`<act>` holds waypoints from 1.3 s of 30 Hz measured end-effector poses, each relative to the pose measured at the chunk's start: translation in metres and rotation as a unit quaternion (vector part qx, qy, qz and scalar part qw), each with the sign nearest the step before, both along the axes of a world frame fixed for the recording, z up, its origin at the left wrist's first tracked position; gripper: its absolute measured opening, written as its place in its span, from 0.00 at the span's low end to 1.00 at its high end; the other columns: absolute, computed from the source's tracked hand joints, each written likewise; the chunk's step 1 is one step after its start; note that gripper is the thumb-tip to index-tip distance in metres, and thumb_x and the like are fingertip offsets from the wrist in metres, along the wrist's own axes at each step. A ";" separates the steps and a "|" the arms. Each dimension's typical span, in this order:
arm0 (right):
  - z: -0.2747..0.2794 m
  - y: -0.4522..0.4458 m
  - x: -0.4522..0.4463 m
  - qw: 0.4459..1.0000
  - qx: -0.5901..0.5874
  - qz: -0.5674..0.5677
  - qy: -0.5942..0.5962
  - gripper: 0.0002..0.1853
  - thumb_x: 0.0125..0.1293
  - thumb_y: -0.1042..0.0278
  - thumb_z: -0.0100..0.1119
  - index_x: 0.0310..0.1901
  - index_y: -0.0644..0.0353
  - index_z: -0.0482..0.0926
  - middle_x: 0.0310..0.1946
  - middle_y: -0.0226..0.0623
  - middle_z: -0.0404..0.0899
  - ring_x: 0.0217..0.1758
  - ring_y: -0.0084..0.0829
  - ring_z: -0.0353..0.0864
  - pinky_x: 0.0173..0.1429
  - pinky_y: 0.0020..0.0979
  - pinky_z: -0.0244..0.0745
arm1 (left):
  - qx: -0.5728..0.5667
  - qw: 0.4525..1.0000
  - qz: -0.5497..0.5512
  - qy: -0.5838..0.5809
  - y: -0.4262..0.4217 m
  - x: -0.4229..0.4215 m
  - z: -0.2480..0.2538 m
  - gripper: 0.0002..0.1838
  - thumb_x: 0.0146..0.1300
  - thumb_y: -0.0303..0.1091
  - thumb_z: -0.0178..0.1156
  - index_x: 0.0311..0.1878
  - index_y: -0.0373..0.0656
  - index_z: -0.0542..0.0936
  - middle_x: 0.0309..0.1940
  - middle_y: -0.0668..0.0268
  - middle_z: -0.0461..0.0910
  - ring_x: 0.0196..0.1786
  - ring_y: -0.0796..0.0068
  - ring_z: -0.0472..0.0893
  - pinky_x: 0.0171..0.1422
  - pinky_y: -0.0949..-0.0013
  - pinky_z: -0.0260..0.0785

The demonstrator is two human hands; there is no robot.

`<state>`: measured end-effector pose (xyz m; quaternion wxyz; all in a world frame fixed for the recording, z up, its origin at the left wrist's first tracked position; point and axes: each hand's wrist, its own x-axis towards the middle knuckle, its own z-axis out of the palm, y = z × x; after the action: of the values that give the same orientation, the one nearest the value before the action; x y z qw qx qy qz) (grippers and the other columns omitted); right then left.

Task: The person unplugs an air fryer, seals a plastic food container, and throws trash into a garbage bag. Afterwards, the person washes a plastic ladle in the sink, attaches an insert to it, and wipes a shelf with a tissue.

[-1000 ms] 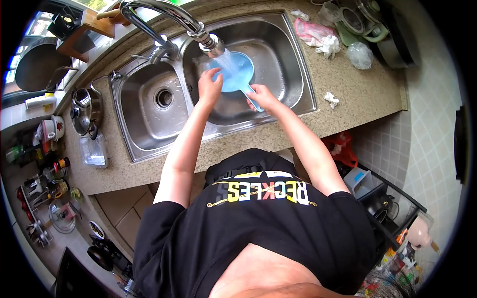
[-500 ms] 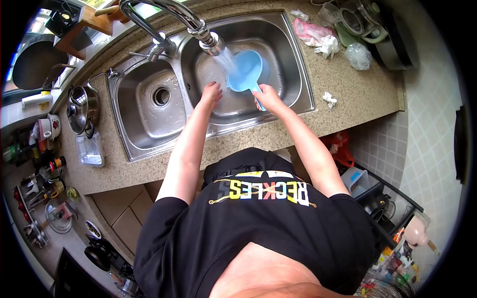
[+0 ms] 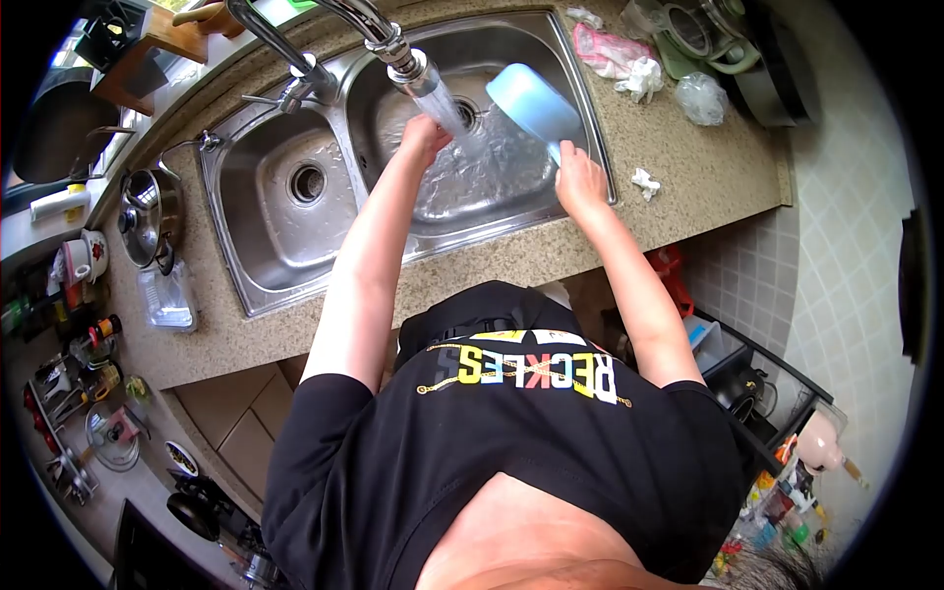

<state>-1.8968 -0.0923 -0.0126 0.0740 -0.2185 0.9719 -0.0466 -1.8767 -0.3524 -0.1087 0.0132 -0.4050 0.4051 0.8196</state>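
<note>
A light blue plastic water ladle (image 3: 536, 102) is tipped on its side over the right part of the large sink basin (image 3: 492, 202), its bowl turned away from the tap stream. My right hand (image 3: 580, 179) is closed around its handle near the basin's front right edge. Water runs from the chrome faucet (image 3: 405, 65) into the basin. My left hand (image 3: 425, 136) is beside the stream with loosely bent fingers and nothing visible in it. Its fingertips are partly hidden by the water.
Left of the basin is a smaller sink bowl (image 3: 280, 182). A lidded steel pot (image 3: 152, 216) and a clear plastic tray (image 3: 167, 295) stand on the left counter. Crumpled tissue (image 3: 644, 79), a plastic bag (image 3: 702, 98) and stacked cookware (image 3: 757, 69) lie at the right.
My right hand has moved right and tipped the ladle out of the stream; water now spreads across the basin floor. My left hand has moved up toward the faucet stream.
</note>
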 end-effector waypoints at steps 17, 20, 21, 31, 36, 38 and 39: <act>-0.031 -0.038 0.020 0.633 -0.464 -0.113 -0.609 0.13 0.64 0.57 0.54 0.37 0.61 0.73 0.20 0.29 0.73 0.16 0.17 0.70 0.17 0.18 0.64 | 0.142 0.985 -0.094 -0.026 -0.033 0.074 0.065 0.26 0.54 0.39 0.55 0.56 0.39 0.64 0.50 0.55 0.71 0.48 0.56 0.75 0.44 0.51 0.71; -0.050 -0.044 0.007 0.682 -0.417 -0.090 -0.594 0.15 0.64 0.55 0.53 0.36 0.62 0.74 0.18 0.28 0.73 0.16 0.17 0.71 0.18 0.18 0.65 | 0.018 0.991 -0.132 0.000 -0.031 0.072 0.071 0.25 0.54 0.38 0.51 0.55 0.40 0.62 0.50 0.55 0.67 0.49 0.56 0.73 0.43 0.52 0.72; -0.060 -0.050 0.004 0.707 -0.398 -0.092 -0.577 0.16 0.64 0.54 0.53 0.36 0.62 0.75 0.18 0.28 0.73 0.17 0.18 0.72 0.19 0.19 0.66 | -0.078 0.992 -0.104 -0.007 -0.028 0.070 0.072 0.25 0.53 0.38 0.50 0.55 0.40 0.62 0.48 0.56 0.68 0.49 0.57 0.72 0.42 0.51 0.72; -0.065 -0.172 -0.030 0.811 -0.392 -0.040 -0.432 0.19 0.59 0.53 0.59 0.29 0.65 0.77 0.18 0.30 0.73 0.19 0.22 0.73 0.23 0.24 0.67 | -0.435 0.889 0.128 0.063 -0.059 0.059 0.071 0.25 0.55 0.35 0.47 0.55 0.32 0.63 0.46 0.52 0.71 0.47 0.61 0.71 0.55 0.65 0.61; -0.063 -0.163 -0.039 0.742 -0.384 0.040 -0.548 0.14 0.60 0.58 0.58 0.31 0.64 0.78 0.21 0.31 0.75 0.19 0.21 0.73 0.24 0.23 0.69 | -0.343 0.914 0.198 0.087 -0.089 0.066 0.071 0.23 0.55 0.34 0.46 0.54 0.34 0.65 0.45 0.56 0.71 0.45 0.67 0.72 0.51 0.67 0.63; -0.073 -0.146 -0.038 0.753 -0.354 0.042 -0.553 0.12 0.62 0.61 0.56 0.36 0.64 0.77 0.24 0.31 0.77 0.20 0.20 0.73 0.23 0.22 0.70 | -0.312 0.926 0.213 0.020 -0.090 0.075 0.071 0.23 0.54 0.35 0.46 0.54 0.36 0.64 0.43 0.57 0.71 0.42 0.68 0.72 0.43 0.67 0.67; -0.077 -0.135 -0.032 0.723 -0.376 0.000 -0.580 0.12 0.62 0.62 0.56 0.37 0.65 0.76 0.24 0.32 0.77 0.21 0.20 0.73 0.23 0.21 0.70 | -0.273 0.938 0.214 -0.006 -0.077 0.078 0.089 0.25 0.53 0.36 0.46 0.55 0.38 0.63 0.44 0.58 0.71 0.39 0.69 0.73 0.33 0.66 0.69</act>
<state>-1.9292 -0.2272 -0.0893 0.5348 -0.1591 0.6417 -0.5262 -1.7989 -0.4291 -0.0194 -0.2707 -0.4746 0.5169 0.6590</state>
